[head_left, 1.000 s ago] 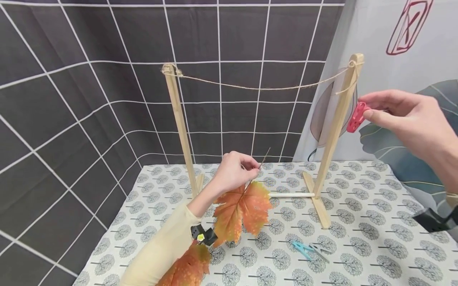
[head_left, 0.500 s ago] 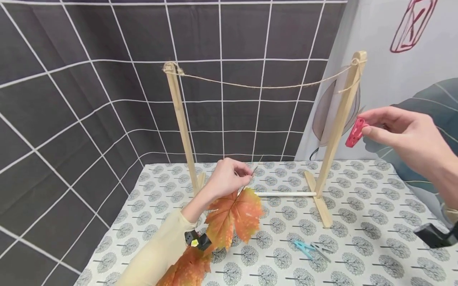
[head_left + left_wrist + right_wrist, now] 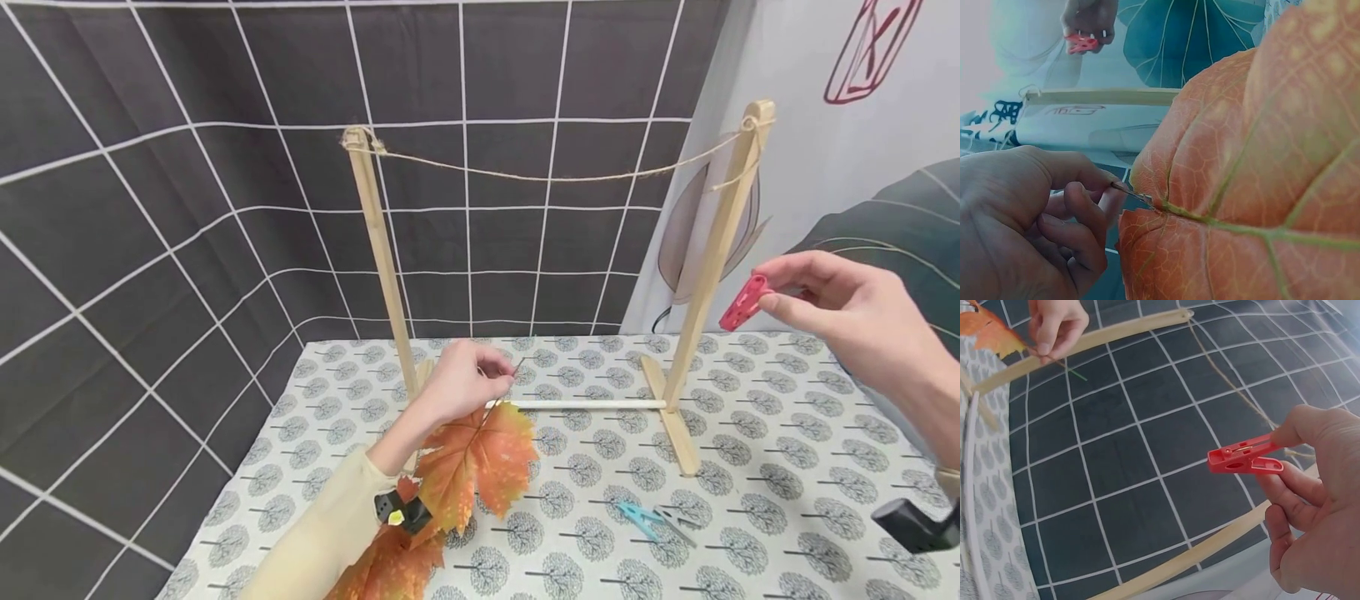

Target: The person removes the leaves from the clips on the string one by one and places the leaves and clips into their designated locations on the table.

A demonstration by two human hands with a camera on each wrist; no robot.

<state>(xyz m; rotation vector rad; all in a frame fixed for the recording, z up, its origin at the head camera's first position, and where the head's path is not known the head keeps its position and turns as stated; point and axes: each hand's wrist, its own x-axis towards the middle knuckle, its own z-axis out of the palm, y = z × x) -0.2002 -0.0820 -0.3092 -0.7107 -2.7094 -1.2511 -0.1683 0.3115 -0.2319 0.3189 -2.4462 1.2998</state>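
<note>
My left hand (image 3: 461, 383) pinches the thin stem of an orange-and-yellow maple leaf (image 3: 476, 467), and the blade hangs below the fingers. In the left wrist view the stem sits between thumb and fingertip, with the veined leaf (image 3: 1260, 187) close to the camera. Out to the right, my right hand (image 3: 862, 321) holds a red clothespin (image 3: 745, 303) by its handle ends, beside the right wooden post. The right wrist view shows the clothespin (image 3: 1244, 456) pointing away from the fingers, its handles spread. A second orange leaf (image 3: 390, 567) lies partly hidden behind my left forearm.
A wooden frame has a left post (image 3: 382, 258) and a right post (image 3: 712, 250). A sagging twine (image 3: 551, 179) joins their tops, and a white rod (image 3: 585, 405) runs low between them. A blue clothespin (image 3: 637, 519) and a grey clothespin (image 3: 675, 527) lie on the tree-patterned cloth (image 3: 570, 550).
My left hand has moved left and slightly down with the maple leaf. My right hand has lowered with the red clothespin, still beside the right post.
</note>
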